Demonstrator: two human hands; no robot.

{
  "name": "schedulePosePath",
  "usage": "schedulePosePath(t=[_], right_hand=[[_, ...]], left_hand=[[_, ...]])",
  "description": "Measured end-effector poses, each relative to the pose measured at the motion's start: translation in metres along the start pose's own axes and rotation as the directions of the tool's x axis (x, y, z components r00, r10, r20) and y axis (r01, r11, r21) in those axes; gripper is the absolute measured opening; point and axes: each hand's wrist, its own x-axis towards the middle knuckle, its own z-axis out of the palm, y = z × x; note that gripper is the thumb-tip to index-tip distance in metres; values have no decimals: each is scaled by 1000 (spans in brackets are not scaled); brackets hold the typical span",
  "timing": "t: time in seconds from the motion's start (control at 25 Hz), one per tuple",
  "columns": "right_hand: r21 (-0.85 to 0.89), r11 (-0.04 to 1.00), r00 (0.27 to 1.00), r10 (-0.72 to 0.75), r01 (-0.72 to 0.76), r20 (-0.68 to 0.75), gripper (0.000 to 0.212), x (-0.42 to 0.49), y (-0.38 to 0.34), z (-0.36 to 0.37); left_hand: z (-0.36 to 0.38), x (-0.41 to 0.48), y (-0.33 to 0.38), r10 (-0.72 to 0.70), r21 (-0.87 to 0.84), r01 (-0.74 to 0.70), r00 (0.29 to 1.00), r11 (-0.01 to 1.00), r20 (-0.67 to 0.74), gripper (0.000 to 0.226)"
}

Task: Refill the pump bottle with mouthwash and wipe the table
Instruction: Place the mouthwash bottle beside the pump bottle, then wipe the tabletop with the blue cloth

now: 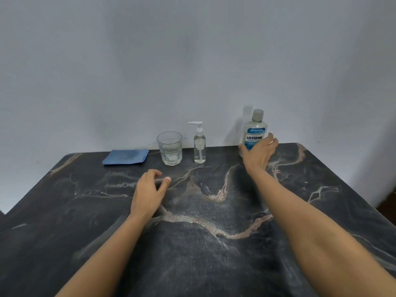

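A clear mouthwash bottle with a grey cap and a blue label stands upright at the back right of the dark marble table. My right hand is wrapped around its lower part. To its left stands a small clear pump bottle with a white pump on top. My left hand hovers low over the table in front of the glass, fingers curled and apart, holding nothing. A folded blue cloth lies at the back left.
An empty clear drinking glass stands between the cloth and the pump bottle. A grey wall rises right behind the row of objects. The table's right edge drops off beside the mouthwash bottle.
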Motion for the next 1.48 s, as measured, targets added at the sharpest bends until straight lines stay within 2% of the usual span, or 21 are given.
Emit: schedulePosePath(t=[0.08,0.16,0.24,0.32,0.44,0.52,0.6,0.72,0.88,1.0,1.12,1.16,1.24,1.36,1.48], right_hand=[[-65,969,969,-241,237,-49,62,-32,-16,1],[-17,849,844,-522,527,122,40,-68,-41,3],[127,749,678,-647,650,350,25,-100,-65,13],[227,717,532,-658,659,533,22,-133,-88,34],[188,665,344,-582,722,737,30,-165,-109,79],[81,597,295,-505,798,811,35,-173,-115,104],[-17,569,317,-432,822,844,38,-175,-117,125],[-101,533,356,-402,840,844,42,-181,-124,153],[-167,518,392,-362,839,846,47,-176,-134,176],[-163,537,413,-385,828,826,45,-175,-134,177],[-3,614,415,-529,789,741,42,-176,-129,154],[81,655,437,-585,751,683,40,-177,-127,139],[270,751,545,-634,602,548,29,-177,-124,101],[416,810,688,-577,414,439,12,-173,-119,37],[428,841,733,-515,331,444,12,-174,-109,-28]], left_hand=[[-30,-8,-22,-51,32,52,998,998,-33,36],[-57,-18,-43,-105,70,110,992,991,-72,36],[-74,-26,-55,-155,74,162,983,984,-99,36],[-89,-36,-65,-189,75,198,975,977,-114,33],[-99,-48,-79,-181,59,188,977,980,-116,28],[-100,-52,-83,-159,48,166,980,985,-121,29],[-97,-52,-80,-123,68,131,986,989,-114,31],[-95,-49,-83,-99,59,106,988,993,-117,32],[-92,-45,-89,-107,46,115,984,992,-142,35],[-91,-44,-89,-109,50,117,983,992,-148,35],[-95,-47,-84,-116,16,119,982,993,-149,31],[-97,-50,-82,-115,-4,116,982,993,-149,28],[-102,-58,-77,-126,-27,123,983,992,-136,25],[-103,-84,-60,-179,-61,173,976,983,-124,24],[-101,-122,-22,-157,-85,149,983,985,-97,25]])
